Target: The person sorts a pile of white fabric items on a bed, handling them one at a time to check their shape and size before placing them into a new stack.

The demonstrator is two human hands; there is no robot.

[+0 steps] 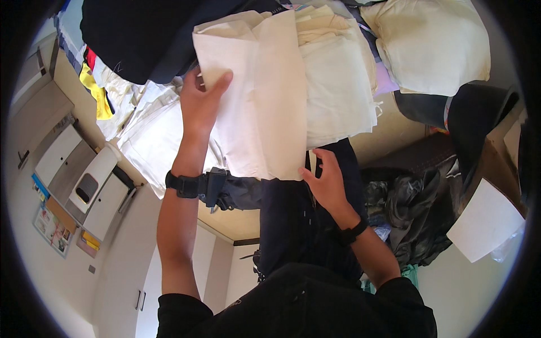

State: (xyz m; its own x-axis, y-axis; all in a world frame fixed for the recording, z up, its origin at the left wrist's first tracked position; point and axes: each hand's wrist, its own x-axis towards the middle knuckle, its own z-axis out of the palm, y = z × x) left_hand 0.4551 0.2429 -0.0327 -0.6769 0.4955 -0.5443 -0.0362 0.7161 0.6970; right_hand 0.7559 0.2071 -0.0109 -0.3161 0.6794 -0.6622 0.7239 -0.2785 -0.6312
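A folded cream cloth (262, 96) hangs in front of me, long and narrow, its upper end bunched into layers. My left hand (200, 101) grips its left edge near the top, thumb on the front and fingers behind, partly hidden. At the bottom right corner, my right hand (327, 180) has its fingers apart and curved, the thumb tip against or right beside the cloth. Behind and to the right lies a stack of folded cream cloth (335, 84). White cloth (155, 135) spreads out under my left wrist.
A black garment (141, 39) lies at the far left, a cream cushion-like bundle (431, 45) at the far right. Dark crumpled bags (406, 208) and an open cardboard box (493, 163) stand at the right. A desk with shelves (84, 180) is along the left wall.
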